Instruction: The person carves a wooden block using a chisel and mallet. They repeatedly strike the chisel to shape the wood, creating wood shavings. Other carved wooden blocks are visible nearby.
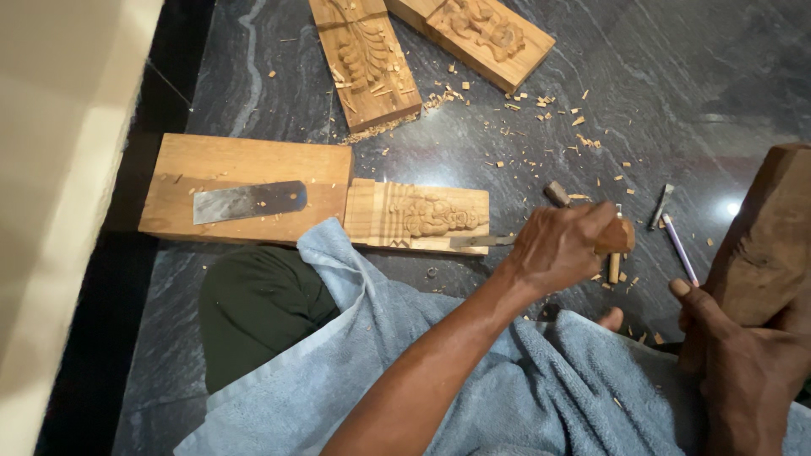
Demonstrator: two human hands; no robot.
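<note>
My left hand (562,245) grips a wooden-handled chisel (621,236); its metal blade (481,241) points left and rests against the near edge of a small carved wooden block (418,216). That block lies on the dark stone floor, butted against a larger plain wooden board (253,160). My right hand (748,367) at the lower right holds a heavy wooden mallet (764,236), raised and clear of the chisel. A light blue towel (473,380) covers my lap.
A flat steel blade (249,201) lies on the plain board. Two more carved blocks (365,59) (481,34) lie at the top. Several small tools, among them a purple-tipped pencil (680,249), and wood chips (541,110) litter the floor. A pale wall (59,169) runs along the left.
</note>
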